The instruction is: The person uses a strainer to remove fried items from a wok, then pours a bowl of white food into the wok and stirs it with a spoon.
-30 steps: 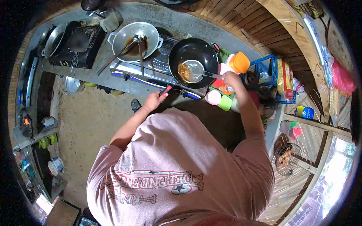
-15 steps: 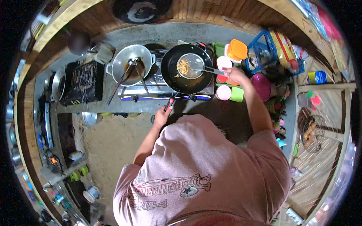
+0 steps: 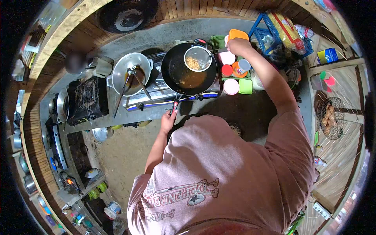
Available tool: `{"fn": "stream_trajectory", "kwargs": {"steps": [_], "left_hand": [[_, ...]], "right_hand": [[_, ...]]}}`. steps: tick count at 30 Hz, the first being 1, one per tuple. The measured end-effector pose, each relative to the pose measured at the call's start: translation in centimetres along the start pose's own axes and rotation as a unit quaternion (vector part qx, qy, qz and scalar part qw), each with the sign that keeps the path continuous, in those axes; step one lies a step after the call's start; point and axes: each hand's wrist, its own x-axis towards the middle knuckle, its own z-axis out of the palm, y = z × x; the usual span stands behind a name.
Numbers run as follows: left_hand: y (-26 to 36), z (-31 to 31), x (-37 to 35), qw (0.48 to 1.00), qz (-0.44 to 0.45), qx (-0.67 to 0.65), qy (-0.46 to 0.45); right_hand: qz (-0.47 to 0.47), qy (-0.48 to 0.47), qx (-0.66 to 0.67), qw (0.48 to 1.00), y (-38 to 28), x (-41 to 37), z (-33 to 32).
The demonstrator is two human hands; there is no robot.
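My left hand [image 3: 168, 120] is wrapped round the red and black handle of a dark wok [image 3: 170, 74] on the gas stove [image 3: 131, 101]. Brown liquid with small bits lies in the bottom of the wok. My right hand [image 3: 239, 47] grips the handle of a round mesh strainer [image 3: 203, 59], which is over the far right part of the wok. Golden-brown fried bits [image 3: 192, 63] lie in the strainer's mesh. Left of the wok, a silver two-handled pot [image 3: 117, 74] holds dark liquid, with tongs [image 3: 126, 92] resting in it.
Beside the wok stand several small containers, including an orange-lidded box [image 3: 238, 34], a red-lidded jar [image 3: 226, 70] and a green box [image 3: 245, 87]. A blue basket [image 3: 261, 32] stands behind at right. Another black stove [image 3: 88, 100] is at left. A wire basket [image 3: 332, 119] hangs at far right.
My right hand has moved up and slightly left, carrying the strainer toward the wok's far rim. The fried bits have shifted toward the near side of the mesh. My left hand keeps its hold.
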Motion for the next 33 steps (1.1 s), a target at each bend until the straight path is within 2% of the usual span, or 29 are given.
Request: {"fn": "stream_trajectory", "kwargs": {"steps": [3,8,12,14,18,20,21,24,26,27,29,30,31,33], "left_hand": [[0.3,0.1,-0.1,1.000,-0.008,-0.025,-0.013],[1.5,-0.1,-0.7,0.999,0.007,-0.031,-0.023],[1.8,0.0,-0.7,0.999,-0.002,-0.030,-0.019],[3.0,0.1,-1.2,1.000,0.009,0.015,-0.001],[4.1,0.1,-1.7,0.998,0.023,0.059,0.017],[3.7,0.0,-1.3,0.996,0.026,0.082,0.022],[3.6,0.0,-1.3,0.996,0.026,0.083,0.022],[3.6,0.3,-1.2,0.995,0.027,0.088,0.029],[3.7,0.4,-1.4,0.989,0.042,0.130,0.053],[3.8,0.5,-1.5,0.989,0.042,0.132,0.055],[3.9,0.6,-1.7,0.992,0.039,0.113,0.050],[4.0,0.7,-1.7,0.993,0.039,0.104,0.047],[4.2,0.7,-1.8,0.993,0.044,0.100,0.045],[3.8,0.7,-1.7,0.995,0.030,0.080,0.042]], "right_hand": [[-0.008,0.012,-0.015,1.000,-0.2,0.2,-0.1],[-0.038,0.072,-0.116,0.990,-2.2,-1.9,-2.9],[-0.068,0.087,-0.171,0.979,-3.3,-0.9,-2.3],[-0.126,0.121,-0.215,0.961,-3.9,-0.6,-1.6],[-0.140,0.092,-0.205,0.964,-3.2,0.5,1.0],[-0.080,0.038,-0.136,0.987,-2.6,0.1,2.2],[-0.086,0.024,-0.077,0.993,-1.8,0.3,3.9],[-0.064,0.005,-0.068,0.996,-1.5,0.0,9.1],[-0.100,-0.040,0.040,0.993,-1.1,1.8,14.0],[-0.083,-0.072,0.157,0.981,-2.7,-0.7,11.1],[-0.038,-0.124,0.298,0.946,-2.0,2.4,16.7],[-0.027,-0.160,0.358,0.919,-2.2,2.1,16.6],[-0.028,-0.158,0.359,0.919,-1.9,2.6,16.8],[-0.009,-0.195,0.458,0.867,-1.2,3.2,17.2]]}}
